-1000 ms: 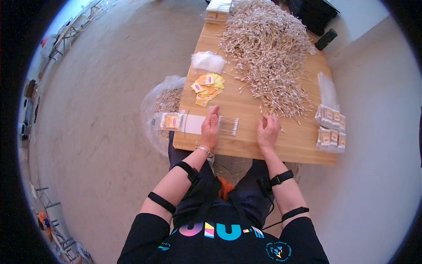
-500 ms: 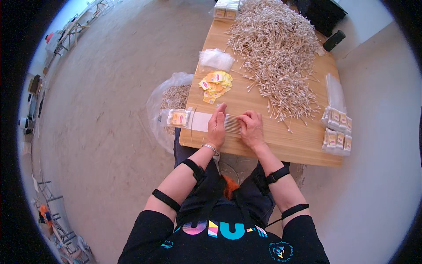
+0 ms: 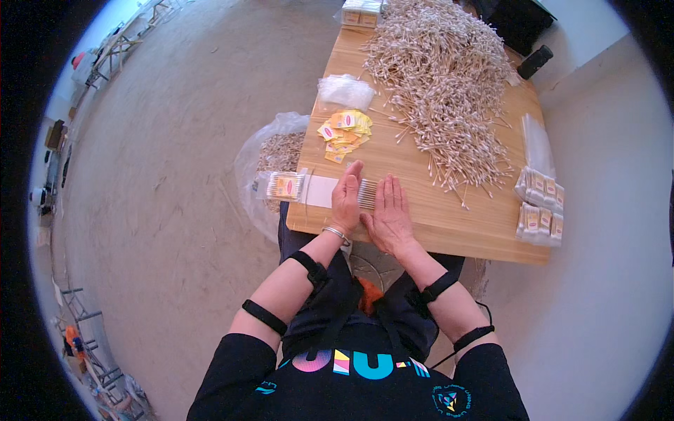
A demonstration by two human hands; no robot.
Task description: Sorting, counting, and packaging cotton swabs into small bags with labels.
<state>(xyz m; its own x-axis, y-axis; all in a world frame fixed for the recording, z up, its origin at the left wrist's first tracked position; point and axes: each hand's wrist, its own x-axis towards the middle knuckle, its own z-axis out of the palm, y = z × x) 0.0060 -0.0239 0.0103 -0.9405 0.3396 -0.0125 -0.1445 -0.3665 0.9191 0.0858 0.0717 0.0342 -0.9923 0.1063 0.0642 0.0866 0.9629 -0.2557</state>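
Between both flat hands (image 3: 368,207), swab bundle (image 3: 367,194).

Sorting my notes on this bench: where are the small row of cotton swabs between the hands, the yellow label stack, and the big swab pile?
row of cotton swabs (image 3: 367,194), head view, its middle.
yellow label stack (image 3: 345,128), head view, top labels.
big swab pile (image 3: 442,84), head view, its centre.

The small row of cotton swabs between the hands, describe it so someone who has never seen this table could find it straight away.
Start at the wooden table with the big loose heap of cotton swabs. Come to its near edge, where the left hand and right hand lie flat side by side. The row of swabs sits between them, lined up neatly in parallel, unlike the tangled heap.
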